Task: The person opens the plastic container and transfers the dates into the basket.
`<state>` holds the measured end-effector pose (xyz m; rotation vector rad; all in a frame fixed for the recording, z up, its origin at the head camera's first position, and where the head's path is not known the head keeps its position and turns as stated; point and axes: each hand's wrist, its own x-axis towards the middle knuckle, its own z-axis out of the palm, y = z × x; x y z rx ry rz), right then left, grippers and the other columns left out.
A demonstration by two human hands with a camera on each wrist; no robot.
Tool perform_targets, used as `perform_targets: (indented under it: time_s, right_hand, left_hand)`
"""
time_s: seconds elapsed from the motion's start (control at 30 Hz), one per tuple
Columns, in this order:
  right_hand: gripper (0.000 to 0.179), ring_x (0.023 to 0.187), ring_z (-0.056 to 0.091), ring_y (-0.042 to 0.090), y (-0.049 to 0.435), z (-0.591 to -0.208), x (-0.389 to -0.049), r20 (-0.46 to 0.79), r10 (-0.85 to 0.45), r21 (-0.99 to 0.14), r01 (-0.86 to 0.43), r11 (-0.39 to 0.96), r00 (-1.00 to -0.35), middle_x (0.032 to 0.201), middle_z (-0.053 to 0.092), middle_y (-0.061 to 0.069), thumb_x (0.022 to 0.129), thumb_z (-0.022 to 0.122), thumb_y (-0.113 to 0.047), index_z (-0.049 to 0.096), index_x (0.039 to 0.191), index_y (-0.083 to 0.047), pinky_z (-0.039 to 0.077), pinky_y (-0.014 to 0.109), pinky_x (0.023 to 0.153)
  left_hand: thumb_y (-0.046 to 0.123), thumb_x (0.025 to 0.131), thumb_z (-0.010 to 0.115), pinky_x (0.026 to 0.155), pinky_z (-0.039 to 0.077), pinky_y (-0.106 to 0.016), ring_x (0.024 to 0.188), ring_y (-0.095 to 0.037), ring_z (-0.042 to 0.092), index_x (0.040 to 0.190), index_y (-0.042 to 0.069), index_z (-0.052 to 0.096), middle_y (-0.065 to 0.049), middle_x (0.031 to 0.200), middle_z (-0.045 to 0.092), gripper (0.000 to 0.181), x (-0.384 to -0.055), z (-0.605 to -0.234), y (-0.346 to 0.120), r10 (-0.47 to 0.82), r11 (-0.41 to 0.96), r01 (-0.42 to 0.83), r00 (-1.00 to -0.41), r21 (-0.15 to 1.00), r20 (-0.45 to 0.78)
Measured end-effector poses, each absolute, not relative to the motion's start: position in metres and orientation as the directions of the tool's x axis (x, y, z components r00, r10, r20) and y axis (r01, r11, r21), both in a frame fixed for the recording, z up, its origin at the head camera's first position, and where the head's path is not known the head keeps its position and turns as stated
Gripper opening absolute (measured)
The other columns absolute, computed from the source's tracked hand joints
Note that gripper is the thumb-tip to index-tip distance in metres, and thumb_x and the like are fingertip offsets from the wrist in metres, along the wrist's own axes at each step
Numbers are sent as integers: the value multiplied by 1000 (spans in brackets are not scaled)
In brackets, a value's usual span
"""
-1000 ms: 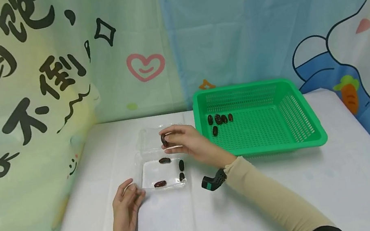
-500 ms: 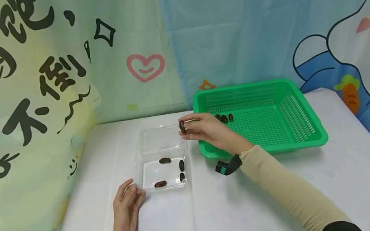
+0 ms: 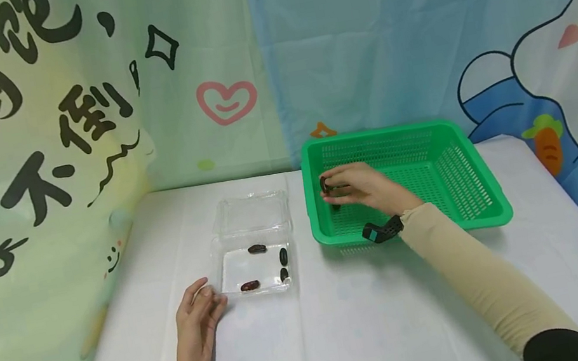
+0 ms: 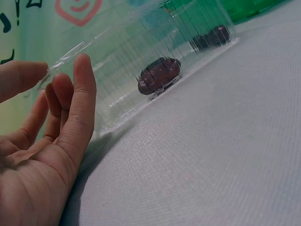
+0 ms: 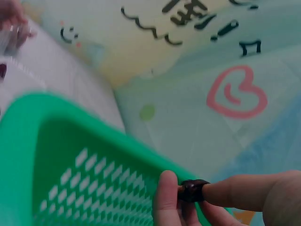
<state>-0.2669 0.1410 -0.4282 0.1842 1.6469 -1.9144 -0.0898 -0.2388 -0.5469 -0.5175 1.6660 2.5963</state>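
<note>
My right hand point(image 3: 362, 185) is over the left part of the green basket point(image 3: 414, 229), pinching a dark brown dried date point(image 3: 323, 185) between fingertips and thumb. The right wrist view shows this date point(image 5: 192, 190) close to the basket wall. Under the hand another date point(image 3: 336, 206) partly shows; the rest lying there are hidden. My left hand point(image 3: 197, 319) rests at the near left corner of the clear plastic box point(image 3: 232, 271), fingers loosely bent and touching its rim. Several dates lie in the box, one point(image 4: 160, 75) near its front wall.
The box's clear lid point(image 3: 251, 214) lies folded back behind it, left of the basket. A white cloth point(image 3: 351, 337) covers the table. Printed curtains point(image 3: 361, 64) hang behind and along the left side.
My right hand, pinching the date, has moved right from above the box lid to over the basket's left part. The left hand stays at the box corner.
</note>
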Motion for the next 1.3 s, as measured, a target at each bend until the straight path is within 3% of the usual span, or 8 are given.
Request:
perform_targets:
  time_s: [0.13,0.47,0.7,0.97,1.3]
  right_hand:
    - [49,137,53,38,150,-435,-272,-515,-338,-842,539,29,-787,159,39,24,108,49,-1,40,156,4,49,43,120]
    - [48,131,60,35,162,-447,-290,-651,-195,-759,624,184,-734,161,40,22,106,57,-5,47,153,-1,63,31,99]
    - [48,91,73,19,171,-461,-296,-672,-146,-734,626,262,-726,149,50,24,103,62,-4,50,149,3,64,32,97]
    - [46,96,72,21,175,-470,-297,-681,-105,-713,623,322,-725,129,57,19,102,64,-4,52,146,5,65,34,96]
    - [34,71,72,15,167,-468,-298,-664,-43,-681,581,446,-746,107,63,17,100,68,-5,59,130,9,66,33,89]
  left_hand:
    - [9,107,56,88,64,-24,89,-5,65,133,11,49,8,95,62,27,-90,-545,-240,-169,-424,-185,-946,887,-278]
    - [10,108,57,88,64,-23,88,-6,66,130,13,51,8,96,61,23,-89,-544,-242,-165,-446,-174,-948,878,-272]
    - [9,108,56,89,64,-23,88,-6,66,129,13,51,7,96,62,23,-89,-546,-239,-157,-461,-160,-953,873,-258]
    - [9,107,57,88,64,-24,89,-6,64,130,12,51,7,97,60,24,-90,-547,-237,-169,-446,-181,-945,876,-281]
    - [10,107,58,88,64,-24,89,-6,63,133,11,49,7,98,60,27,-91,-547,-238,-172,-442,-200,-938,874,-302]
